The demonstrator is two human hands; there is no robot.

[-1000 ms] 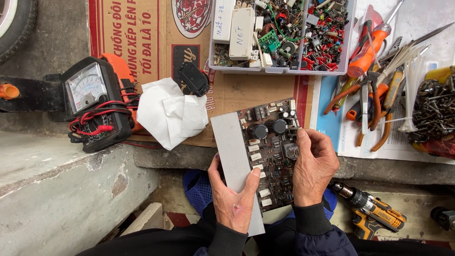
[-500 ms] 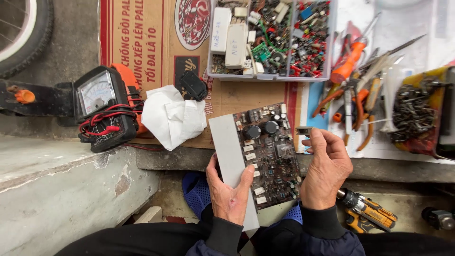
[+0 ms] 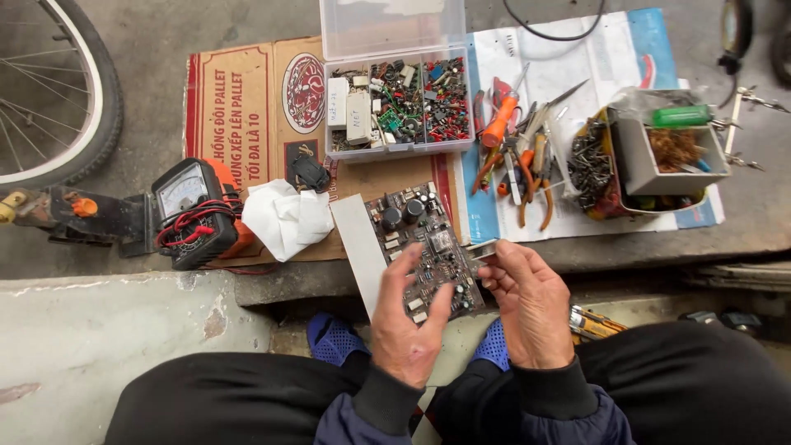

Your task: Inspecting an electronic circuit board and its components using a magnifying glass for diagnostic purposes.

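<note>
Black trousers & blue sandals (image 3: 334, 339) were nearest, down low. Just above them the left hand (image 3: 409, 325) was closed round the lower end of a dark circuit board (image 3: 428, 251), thumb on one side, fingers spread over the parts, prob. to keep it flat and steady for looking at. A grey metal strip (image 3: 359, 247) ran along the board's left edge. The right hand (image 3: 530, 305) sat at the board's right edge, fingertips pinched on a small shiny metal bit (image 3: 480, 250) there; can't tell if that bit was fixed to the board.

Further out, on cardboard (image 3: 247, 99), lay a crumpled white cloth (image 3: 284, 221) and a black meter w/ red wires (image 3: 194, 213), close by so easy to grab. Pliers & cutters w/ orange handles (image 3: 515, 152) lay on paper to the right, near a grey tray (image 3: 667, 152). Farthest was a clear box of small parts (image 3: 400, 103), lid up, and a bike wheel (image 3: 58, 91) at the far left.
</note>
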